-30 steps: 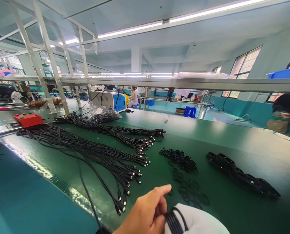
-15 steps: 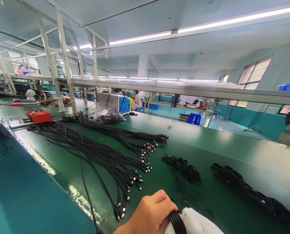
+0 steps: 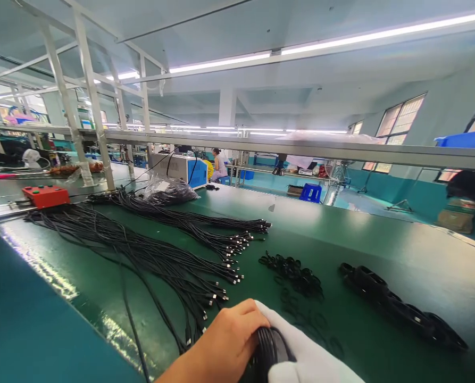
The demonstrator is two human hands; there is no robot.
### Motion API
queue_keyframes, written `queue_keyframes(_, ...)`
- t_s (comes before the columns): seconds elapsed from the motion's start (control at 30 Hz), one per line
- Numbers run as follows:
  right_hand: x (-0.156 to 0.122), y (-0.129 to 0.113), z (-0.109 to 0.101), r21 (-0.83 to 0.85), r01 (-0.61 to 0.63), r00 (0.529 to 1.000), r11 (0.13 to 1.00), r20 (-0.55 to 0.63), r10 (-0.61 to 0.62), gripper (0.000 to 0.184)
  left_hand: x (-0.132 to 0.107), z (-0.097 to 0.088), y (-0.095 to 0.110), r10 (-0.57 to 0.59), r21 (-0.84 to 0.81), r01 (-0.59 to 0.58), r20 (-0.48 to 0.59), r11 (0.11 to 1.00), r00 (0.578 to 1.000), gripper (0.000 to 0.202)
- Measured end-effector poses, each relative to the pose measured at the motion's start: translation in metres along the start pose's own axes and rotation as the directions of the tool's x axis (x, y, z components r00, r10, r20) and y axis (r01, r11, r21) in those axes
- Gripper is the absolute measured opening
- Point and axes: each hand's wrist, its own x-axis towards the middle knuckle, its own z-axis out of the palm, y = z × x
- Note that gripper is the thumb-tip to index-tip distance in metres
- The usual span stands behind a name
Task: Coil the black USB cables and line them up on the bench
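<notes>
At the bottom centre, my bare left hand (image 3: 231, 340) is wrapped round a coiled black cable (image 3: 266, 348). My right hand (image 3: 297, 340), in a white glove, grips the same coil from the right, its fingertips close to my left fingers. The coil's lower part is cut off by the frame. Just left of my hands lie the metal-tipped ends of a long bundle of black cables (image 3: 141, 250). Beyond my hands is a small heap of black rings (image 3: 295, 274), with several loose ones nearer. A row of coiled black cables (image 3: 400, 303) lies to the right.
The green worktop (image 3: 89, 298) has its front edge at the left. A red box with buttons (image 3: 48, 196) stands at the cables' far end. Behind are a plastic bag (image 3: 167, 190), a blue-and-grey machine (image 3: 181, 169) and a metal rail (image 3: 261, 143). A seated person (image 3: 219, 165) is farther back.
My gloved right hand has come over the coil and closer to my left hand. More of the coil shows between them. The view has shifted slightly to the right.
</notes>
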Motion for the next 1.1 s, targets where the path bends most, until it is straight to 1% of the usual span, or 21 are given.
queue_keyframes(0.03, 0.005, 0.000, 0.004, 0.057, 0.017, 1.000, 0.998, -0.005, -0.017, 0.064, 0.000, 0.000, -0.001, -0.012, -0.013, 0.012, -0.014, 1.000, 1.000, 0.031)
queue_keyframes(0.1, 0.015, 0.003, 0.011, 0.240, 0.061, 0.998, 0.969, -0.011, -0.060, 0.057, 0.001, 0.000, -0.002, -0.060, -0.011, 0.060, -0.051, 0.998, 0.997, 0.030)
queue_keyframes(0.17, 0.020, 0.008, 0.017, 0.470, 0.082, 0.995, 0.879, 0.011, -0.098, 0.052, 0.002, 0.001, -0.002, -0.130, -0.034, 0.128, -0.084, 0.991, 0.988, 0.031)
queue_keyframes(0.2, 0.022, 0.009, 0.018, 0.561, 0.063, 0.993, 0.825, 0.047, -0.108, 0.051, 0.002, 0.001, -0.003, -0.174, -0.082, 0.168, -0.084, 0.982, 0.981, 0.033)
queue_keyframes(0.27, 0.021, 0.011, 0.019, 0.653, 0.007, 0.984, 0.758, 0.131, -0.122, 0.049, 0.003, 0.002, -0.002, -0.256, -0.201, 0.238, -0.066, 0.950, 0.964, 0.043)
queue_keyframes(0.33, 0.018, 0.010, 0.018, 0.672, -0.011, 0.977, 0.741, 0.164, -0.134, 0.045, 0.003, 0.001, -0.002, -0.306, -0.248, 0.279, -0.075, 0.928, 0.949, 0.049)
queue_keyframes(0.4, 0.016, 0.010, 0.017, 0.672, 0.003, 0.980, 0.740, 0.146, -0.136, 0.041, 0.005, 0.001, -0.002, -0.354, -0.277, 0.320, -0.084, 0.906, 0.931, 0.045)
queue_keyframes(0.43, 0.015, 0.010, 0.017, 0.676, 0.005, 0.983, 0.736, 0.131, -0.126, 0.041, 0.005, 0.001, -0.003, -0.385, -0.319, 0.343, -0.076, 0.883, 0.920, 0.043)
queue_keyframes(0.5, 0.015, 0.012, 0.017, 0.692, -0.005, 0.987, 0.722, 0.118, -0.106, 0.042, 0.007, 0.003, -0.005, -0.438, -0.454, 0.381, -0.023, 0.805, 0.899, 0.043)
queue_keyframes(0.57, 0.016, 0.015, 0.017, 0.704, -0.020, 0.988, 0.710, 0.125, -0.095, 0.041, 0.008, 0.007, -0.006, -0.452, -0.550, 0.377, -0.001, 0.745, 0.892, 0.045)
queue_keyframes(0.67, 0.016, 0.017, 0.020, 0.700, -0.033, 0.988, 0.713, 0.129, -0.081, 0.037, 0.008, 0.013, -0.005, -0.460, -0.596, 0.355, -0.028, 0.720, 0.887, 0.043)
queue_keyframes(0.83, 0.016, 0.014, 0.024, 0.701, -0.042, 0.991, 0.711, 0.121, -0.061, 0.035, 0.007, 0.016, -0.001, -0.502, -0.615, 0.376, -0.038, 0.693, 0.864, 0.044)
queue_keyframes(0.9, 0.017, 0.013, 0.026, 0.706, -0.041, 0.989, 0.707, 0.129, -0.071, 0.033, 0.005, 0.017, -0.002, -0.514, -0.586, 0.388, -0.057, 0.712, 0.856, 0.044)
queue_keyframes(0.93, 0.017, 0.013, 0.027, 0.707, -0.034, 0.988, 0.706, 0.129, -0.082, 0.033, 0.004, 0.018, -0.002, -0.507, -0.536, 0.390, -0.082, 0.748, 0.858, 0.043)
queue_keyframes(0.97, 0.017, 0.014, 0.028, 0.707, -0.027, 0.988, 0.707, 0.128, -0.090, 0.034, 0.002, 0.019, -0.003, -0.484, -0.457, 0.386, -0.117, 0.801, 0.867, 0.041)
queue_keyframes(1.03, 0.017, 0.014, 0.031, 0.701, -0.012, 0.990, 0.714, 0.110, -0.092, 0.035, -0.003, 0.022, -0.005, -0.396, -0.238, 0.350, -0.187, 0.906, 0.899, 0.040)
queue_keyframes(1.07, 0.017, 0.014, 0.032, 0.693, -0.004, 0.992, 0.721, 0.092, -0.083, 0.035, -0.005, 0.023, -0.006, -0.343, -0.125, 0.323, -0.206, 0.938, 0.916, 0.041)
queue_keyframes(1.1, 0.018, 0.014, 0.033, 0.680, 0.002, 0.995, 0.734, 0.072, -0.069, 0.034, -0.007, 0.023, -0.007, -0.303, -0.023, 0.306, -0.211, 0.952, 0.929, 0.042)
